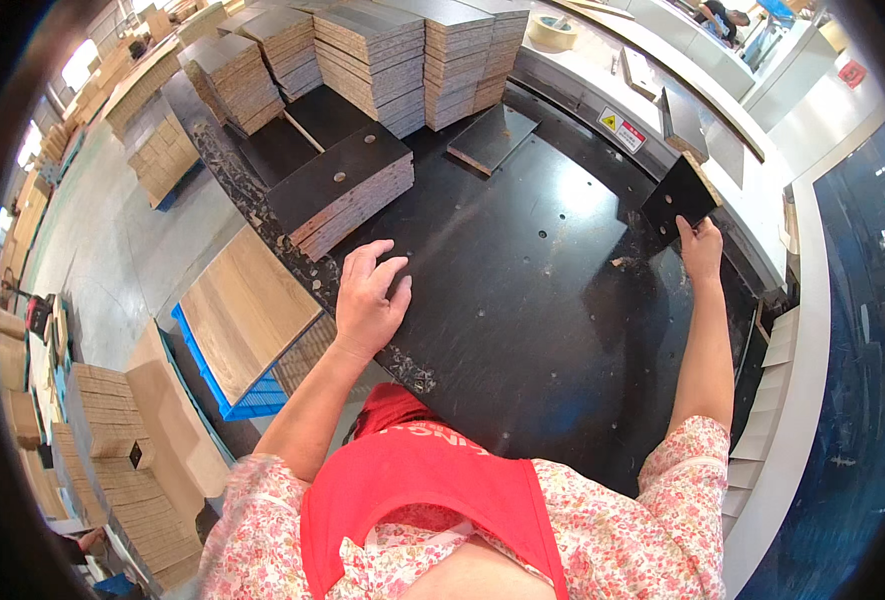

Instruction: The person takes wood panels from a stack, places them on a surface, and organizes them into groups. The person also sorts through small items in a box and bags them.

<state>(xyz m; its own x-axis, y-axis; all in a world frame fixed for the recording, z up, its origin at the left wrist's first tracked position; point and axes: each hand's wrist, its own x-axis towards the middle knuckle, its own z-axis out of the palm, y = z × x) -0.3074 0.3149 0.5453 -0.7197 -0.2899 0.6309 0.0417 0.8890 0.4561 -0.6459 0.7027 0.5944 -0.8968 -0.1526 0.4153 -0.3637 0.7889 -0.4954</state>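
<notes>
At the right side of the black worktable (502,320), my right hand (701,248) pinches the lower edge of a small black board (676,198) with a round hole in it. That board is tilted up beside the machine's white rail. My left hand (370,300) hovers over the table's left edge, fingers apart and slightly curled, holding nothing. Just beyond it lies a stack of black-faced particle boards (347,185), the top one with two round holes. Farther off, one loose dark board (492,138) lies flat near the rail.
Tall stacks of particle boards (367,50) line the table's far end. A dark board piece (682,124) stands on the white rail, with a tape roll (552,32) farther along. Left of the table, a wood-grain panel (250,310) rests on a blue crate (258,398).
</notes>
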